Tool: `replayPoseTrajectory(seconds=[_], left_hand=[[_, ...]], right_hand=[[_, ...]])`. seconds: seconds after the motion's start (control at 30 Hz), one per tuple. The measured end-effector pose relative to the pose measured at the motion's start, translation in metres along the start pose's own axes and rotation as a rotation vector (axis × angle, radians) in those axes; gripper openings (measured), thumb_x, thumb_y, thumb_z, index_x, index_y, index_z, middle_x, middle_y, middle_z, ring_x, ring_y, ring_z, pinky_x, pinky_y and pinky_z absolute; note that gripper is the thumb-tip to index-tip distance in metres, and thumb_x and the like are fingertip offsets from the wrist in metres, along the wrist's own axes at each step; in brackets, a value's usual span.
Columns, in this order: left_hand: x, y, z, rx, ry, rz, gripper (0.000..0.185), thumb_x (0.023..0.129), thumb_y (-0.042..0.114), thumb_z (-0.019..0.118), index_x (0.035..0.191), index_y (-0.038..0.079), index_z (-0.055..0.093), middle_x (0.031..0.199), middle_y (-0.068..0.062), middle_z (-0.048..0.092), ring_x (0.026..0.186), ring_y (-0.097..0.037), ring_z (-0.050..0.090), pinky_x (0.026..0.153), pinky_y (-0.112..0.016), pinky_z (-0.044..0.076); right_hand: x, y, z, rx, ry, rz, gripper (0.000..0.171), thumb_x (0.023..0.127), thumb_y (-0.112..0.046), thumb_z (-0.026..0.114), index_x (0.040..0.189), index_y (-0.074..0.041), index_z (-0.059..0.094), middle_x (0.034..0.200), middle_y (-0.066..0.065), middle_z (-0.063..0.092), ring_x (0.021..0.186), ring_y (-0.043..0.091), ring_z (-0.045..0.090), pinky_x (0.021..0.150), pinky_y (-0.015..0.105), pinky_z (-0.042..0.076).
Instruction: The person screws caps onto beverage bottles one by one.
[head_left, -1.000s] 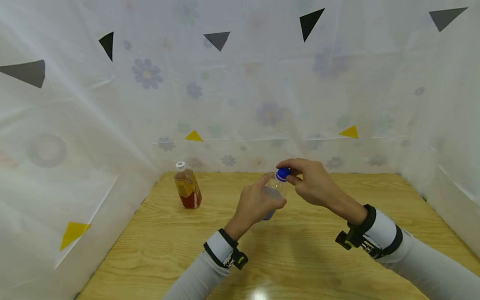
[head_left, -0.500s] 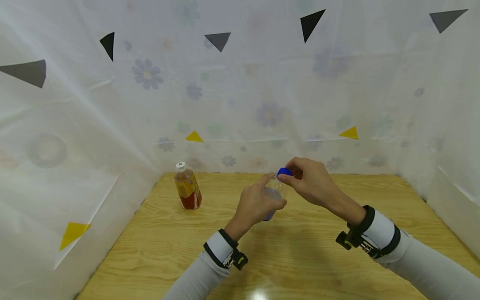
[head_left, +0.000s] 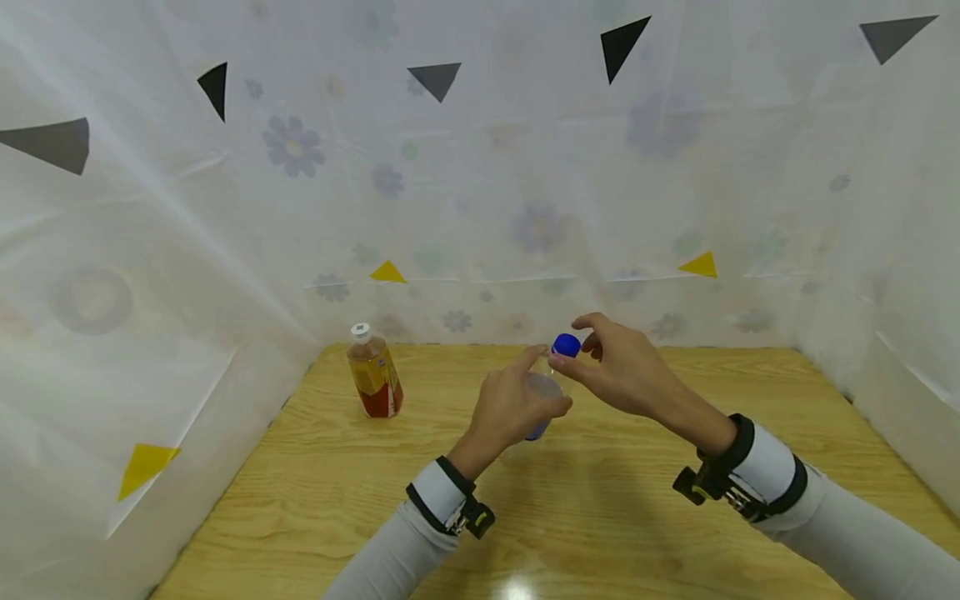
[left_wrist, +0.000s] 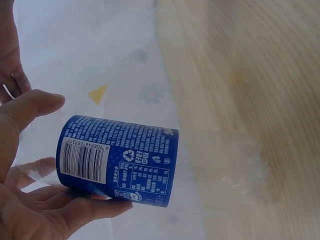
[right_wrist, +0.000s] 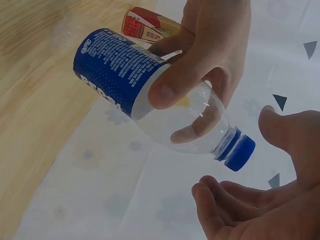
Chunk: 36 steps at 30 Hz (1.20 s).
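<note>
A clear plastic bottle with a blue Pepsi label leans in front of me, its blue cap seated on the neck. My left hand grips the bottle's upper body, thumb on one side and fingers round the other. Whether the base touches the table cannot be made out. Around the cap, my right hand spreads its thumb and fingers. In the right wrist view a gap shows between that hand's fingertips and the cap. The left wrist view shows the label's barcode side.
A second bottle, with amber contents, a red and yellow label and a white cap, stands upright at the table's back left. The wooden table ends against pale flowered sheeting at the back and sides.
The right hand held the blue cap between thumb and fingers earlier; its fingers have now spread off it. The left hand and the bottle have stayed in place.
</note>
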<state>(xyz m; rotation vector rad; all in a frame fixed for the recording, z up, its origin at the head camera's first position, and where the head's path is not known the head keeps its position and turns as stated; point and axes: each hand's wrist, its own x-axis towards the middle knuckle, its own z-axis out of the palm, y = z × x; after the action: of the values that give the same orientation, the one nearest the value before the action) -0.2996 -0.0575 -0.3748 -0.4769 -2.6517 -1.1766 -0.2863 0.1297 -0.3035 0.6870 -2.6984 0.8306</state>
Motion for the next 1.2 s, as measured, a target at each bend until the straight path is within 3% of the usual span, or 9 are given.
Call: replayPoseTrajectory(seconds=[0.17,0.27,0.43,0.7,0.93,1.2], left_hand=[[0.001,0.0,-0.001,0.008,0.008,0.007,0.076,0.081,0.044,0.08,0.148,0.026,0.052,0.107,-0.015,0.073,0.083,-0.024,0.071,0.06,-0.031,0.054],[0.002,0.0,-0.001,0.002,0.015,0.017,0.074,0.081,0.043,0.08,0.147,0.027,0.052,0.105,-0.014,0.073,0.079,-0.022,0.07,0.059,-0.03,0.054],[0.001,0.0,-0.002,-0.008,0.017,0.024,0.072,0.081,0.042,0.08,0.146,0.028,0.053,0.103,-0.014,0.073,0.076,-0.02,0.069,0.057,-0.029,0.053],[0.0,0.001,0.0,-0.002,0.013,0.024,0.072,0.081,0.041,0.08,0.147,0.029,0.052,0.104,-0.014,0.074,0.076,-0.02,0.069,0.057,-0.029,0.052],[0.0,0.002,0.0,-0.003,0.008,0.009,0.072,0.081,0.043,0.08,0.146,0.03,0.053,0.102,-0.013,0.073,0.074,-0.019,0.068,0.056,-0.029,0.052],[-0.003,0.0,0.0,-0.007,0.016,0.009,0.073,0.082,0.043,0.079,0.148,0.03,0.051,0.099,-0.013,0.073,0.074,-0.019,0.067,0.056,-0.03,0.051]], right_hand=[[-0.002,-0.003,-0.009,0.033,-0.009,-0.092,0.057,0.095,-0.02,0.072,0.147,-0.007,0.05,0.132,0.022,0.063,0.107,0.04,0.067,0.088,0.054,0.055],[-0.001,-0.003,-0.011,0.064,-0.021,-0.124,0.049,0.096,-0.004,0.066,0.143,-0.01,0.056,0.129,0.017,0.066,0.109,0.039,0.068,0.088,0.054,0.055],[0.002,-0.002,-0.006,0.068,-0.005,-0.131,0.04,0.097,0.005,0.058,0.135,-0.007,0.063,0.122,0.015,0.07,0.107,0.036,0.07,0.085,0.05,0.057],[0.002,-0.001,-0.001,0.061,0.036,-0.134,0.033,0.096,0.004,0.061,0.127,-0.005,0.067,0.116,0.014,0.072,0.099,0.032,0.072,0.082,0.047,0.057],[0.001,0.001,0.0,0.021,0.069,-0.139,0.027,0.096,-0.008,0.068,0.122,-0.003,0.069,0.102,0.011,0.073,0.085,0.024,0.07,0.072,0.041,0.056],[0.003,0.004,0.005,0.019,0.12,-0.15,0.019,0.095,-0.019,0.073,0.11,-0.008,0.072,0.09,0.004,0.073,0.075,0.015,0.066,0.066,0.033,0.053]])
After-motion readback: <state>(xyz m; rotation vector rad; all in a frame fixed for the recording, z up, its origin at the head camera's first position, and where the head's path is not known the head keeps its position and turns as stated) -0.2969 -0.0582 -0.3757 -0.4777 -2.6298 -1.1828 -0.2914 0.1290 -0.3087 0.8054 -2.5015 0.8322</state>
